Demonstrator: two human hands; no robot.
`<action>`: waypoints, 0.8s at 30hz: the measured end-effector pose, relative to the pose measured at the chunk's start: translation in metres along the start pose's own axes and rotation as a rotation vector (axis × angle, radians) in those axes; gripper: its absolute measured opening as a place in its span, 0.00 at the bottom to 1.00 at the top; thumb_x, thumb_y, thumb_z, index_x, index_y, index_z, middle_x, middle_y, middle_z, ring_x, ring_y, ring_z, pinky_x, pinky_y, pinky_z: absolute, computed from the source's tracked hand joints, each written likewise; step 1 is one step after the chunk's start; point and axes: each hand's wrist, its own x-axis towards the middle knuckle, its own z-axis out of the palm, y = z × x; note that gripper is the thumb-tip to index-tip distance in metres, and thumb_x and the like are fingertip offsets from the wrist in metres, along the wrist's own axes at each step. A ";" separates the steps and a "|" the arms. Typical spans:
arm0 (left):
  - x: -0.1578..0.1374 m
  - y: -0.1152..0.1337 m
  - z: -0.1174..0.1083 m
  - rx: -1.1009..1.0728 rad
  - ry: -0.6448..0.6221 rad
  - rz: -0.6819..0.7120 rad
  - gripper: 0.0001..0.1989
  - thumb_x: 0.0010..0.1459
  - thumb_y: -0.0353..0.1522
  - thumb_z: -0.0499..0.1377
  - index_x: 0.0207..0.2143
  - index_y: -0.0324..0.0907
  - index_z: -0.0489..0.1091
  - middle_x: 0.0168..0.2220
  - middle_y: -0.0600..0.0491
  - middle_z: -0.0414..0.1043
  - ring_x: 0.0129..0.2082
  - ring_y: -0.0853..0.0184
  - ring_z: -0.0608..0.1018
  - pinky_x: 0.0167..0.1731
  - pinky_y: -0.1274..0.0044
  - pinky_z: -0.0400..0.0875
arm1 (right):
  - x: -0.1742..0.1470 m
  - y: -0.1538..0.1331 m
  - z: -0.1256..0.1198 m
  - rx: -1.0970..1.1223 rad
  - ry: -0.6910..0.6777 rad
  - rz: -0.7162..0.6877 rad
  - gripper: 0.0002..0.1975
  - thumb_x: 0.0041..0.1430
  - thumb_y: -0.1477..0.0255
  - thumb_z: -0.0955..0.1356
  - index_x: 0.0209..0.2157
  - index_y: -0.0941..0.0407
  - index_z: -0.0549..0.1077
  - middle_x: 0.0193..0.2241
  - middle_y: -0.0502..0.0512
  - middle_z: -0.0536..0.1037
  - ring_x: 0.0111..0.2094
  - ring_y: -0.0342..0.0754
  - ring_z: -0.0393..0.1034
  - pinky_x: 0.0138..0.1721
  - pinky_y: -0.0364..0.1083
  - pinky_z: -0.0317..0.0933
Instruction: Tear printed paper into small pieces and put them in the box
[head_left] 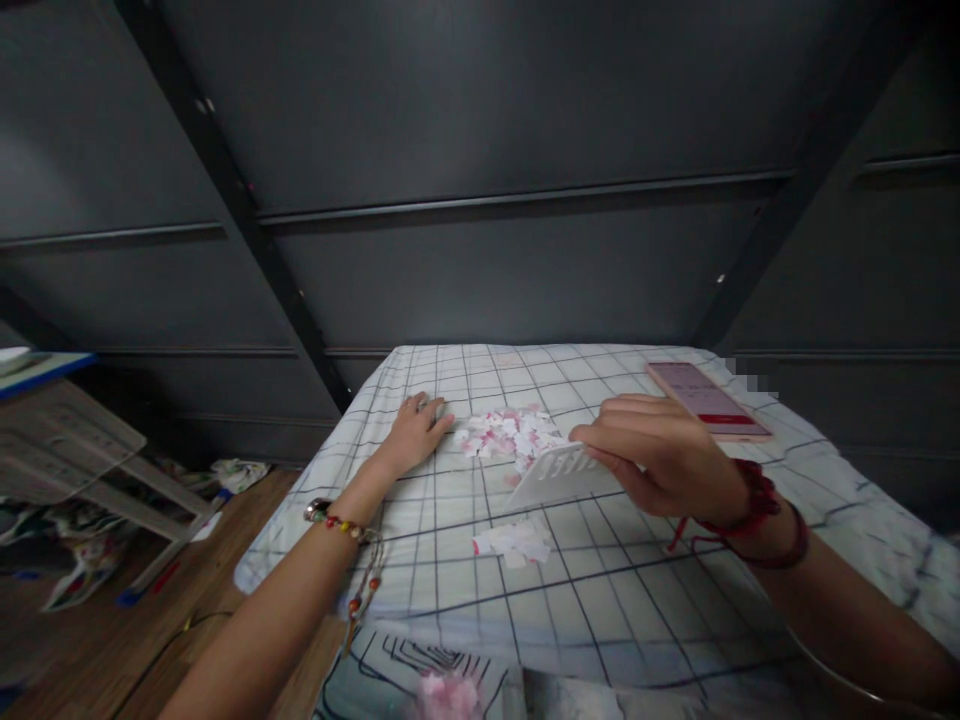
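My left hand [414,436] lies on the white cloth [420,570] with dark grid lines, its fingers spread and nothing in them. Just to its right is a loose pile of torn paper scraps [501,432], white with pink marks. My right hand [656,450] pinches a thin white slotted plastic piece [559,477] by its upper edge. That piece is tilted over the cloth, and it hides part of the scraps behind it. Nearer to me is a smaller cluster of white scraps [517,542]. The exact kind of the slotted piece cannot be made out.
A phone [705,400] with a lit pinkish screen lies beyond my right hand. Dark wall panels [480,270] rise behind the cloth. At left stands a small table [67,440] with a blue edge. Something fluffy and pink [450,693] is at the near edge.
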 end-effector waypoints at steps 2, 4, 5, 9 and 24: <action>0.000 0.000 -0.002 0.012 -0.041 -0.042 0.24 0.62 0.41 0.42 0.54 0.36 0.57 0.56 0.45 0.58 0.59 0.57 0.52 0.56 0.66 0.47 | 0.001 -0.001 0.002 -0.016 0.016 -0.017 0.10 0.56 0.78 0.57 0.28 0.57 0.67 0.17 0.49 0.63 0.22 0.42 0.55 0.25 0.44 0.50; 0.000 0.001 -0.006 0.021 -0.130 -0.092 0.26 0.62 0.41 0.40 0.56 0.35 0.55 0.58 0.44 0.55 0.60 0.56 0.50 0.56 0.66 0.46 | 0.002 -0.001 0.005 -0.032 0.046 -0.031 0.10 0.57 0.78 0.58 0.29 0.58 0.68 0.18 0.50 0.66 0.23 0.42 0.56 0.26 0.43 0.52; 0.000 0.001 -0.009 0.022 -0.179 -0.110 0.27 0.62 0.42 0.40 0.56 0.35 0.54 0.59 0.44 0.53 0.60 0.56 0.49 0.56 0.66 0.46 | 0.002 -0.001 0.006 -0.039 0.055 -0.038 0.10 0.57 0.77 0.58 0.30 0.59 0.69 0.19 0.51 0.67 0.23 0.42 0.57 0.27 0.43 0.53; -0.006 0.003 -0.021 0.014 -0.293 -0.119 0.29 0.60 0.44 0.40 0.57 0.34 0.53 0.60 0.43 0.51 0.60 0.56 0.51 0.55 0.70 0.49 | 0.006 -0.001 0.007 -0.059 0.034 -0.060 0.12 0.58 0.76 0.58 0.29 0.59 0.71 0.19 0.51 0.68 0.23 0.42 0.59 0.27 0.42 0.56; -0.122 0.011 -0.026 0.114 -0.180 0.007 0.31 0.62 0.47 0.41 0.59 0.36 0.52 0.61 0.38 0.44 0.60 0.50 0.48 0.54 0.61 0.48 | 0.000 -0.020 -0.011 -0.150 -0.207 0.005 0.14 0.61 0.73 0.56 0.41 0.59 0.70 0.29 0.54 0.75 0.31 0.44 0.69 0.33 0.44 0.62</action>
